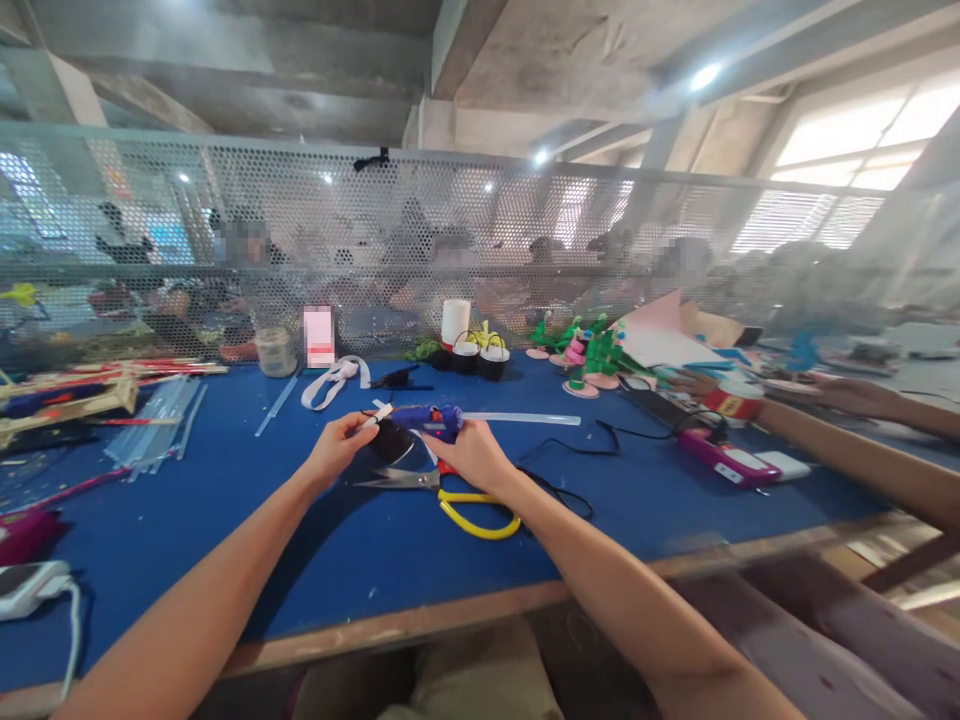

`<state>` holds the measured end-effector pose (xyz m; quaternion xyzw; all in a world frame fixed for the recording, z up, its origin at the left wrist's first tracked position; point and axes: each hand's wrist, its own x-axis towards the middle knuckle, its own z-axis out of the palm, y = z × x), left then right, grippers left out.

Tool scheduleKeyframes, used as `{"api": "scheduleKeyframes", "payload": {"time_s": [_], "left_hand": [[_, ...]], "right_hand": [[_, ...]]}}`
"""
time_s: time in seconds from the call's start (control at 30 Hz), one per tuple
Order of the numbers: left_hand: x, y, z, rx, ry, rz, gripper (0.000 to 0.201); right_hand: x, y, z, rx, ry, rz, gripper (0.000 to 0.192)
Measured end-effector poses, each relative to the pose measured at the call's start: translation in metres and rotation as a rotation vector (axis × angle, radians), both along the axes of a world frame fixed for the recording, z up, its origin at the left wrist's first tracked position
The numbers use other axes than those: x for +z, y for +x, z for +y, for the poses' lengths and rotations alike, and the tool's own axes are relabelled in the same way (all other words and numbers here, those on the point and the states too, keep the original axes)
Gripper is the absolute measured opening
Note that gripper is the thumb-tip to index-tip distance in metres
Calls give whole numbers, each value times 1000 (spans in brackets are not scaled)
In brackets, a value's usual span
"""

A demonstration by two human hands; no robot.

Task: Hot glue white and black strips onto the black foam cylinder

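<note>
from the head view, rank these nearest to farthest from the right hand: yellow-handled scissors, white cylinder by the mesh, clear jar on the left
From the right hand:
1. yellow-handled scissors, lying right beneath the hand on the blue table.
2. white cylinder, straight behind, at the mesh screen.
3. clear jar, back left by the mesh.

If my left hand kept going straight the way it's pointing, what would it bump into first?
Most likely the small black pot right at the left hand fingertips, with the blue glue gun just beyond it in the right hand; depth is hard to judge.
</note>
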<state>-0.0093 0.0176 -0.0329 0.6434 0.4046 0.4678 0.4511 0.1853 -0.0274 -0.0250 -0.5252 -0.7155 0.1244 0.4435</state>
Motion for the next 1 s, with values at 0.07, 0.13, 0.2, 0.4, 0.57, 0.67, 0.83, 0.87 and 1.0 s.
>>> {"api": "scheduleKeyframes", "payload": {"time_s": [0.07, 0.13, 0.2, 0.4, 0.57, 0.67, 0.83, 0.87, 1.0], "left_hand": [[0, 0, 0, -6, -3, -12, 27], [0, 1, 0, -14, -3, -17, 27], [0, 1, 0, -19, 0, -18, 27], [0, 0, 1, -27, 5, -16, 26], [0, -1, 1, -47, 6, -9, 26], [1, -2, 1, -62, 1, -2, 26], [3, -2, 1, -60, 15, 15, 26], [3, -2, 1, -58, 15, 17, 26], [2, -3, 1, -81, 10, 28, 24]], "right_hand": [[0, -2, -1, -22, 17, -46, 17], [0, -4, -2, -54, 38, -83, 15], [0, -6, -3, -61, 37, -106, 15], [2, -6, -2, -82, 60, -102, 12], [2, -5, -2, -66, 39, -111, 15], [3, -3, -1, -96, 23, -127, 18], [4, 0, 0, -154, -16, -137, 21], [4, 0, -1, -143, -13, -127, 21], [4, -2, -2, -114, -6, -104, 19]]}}
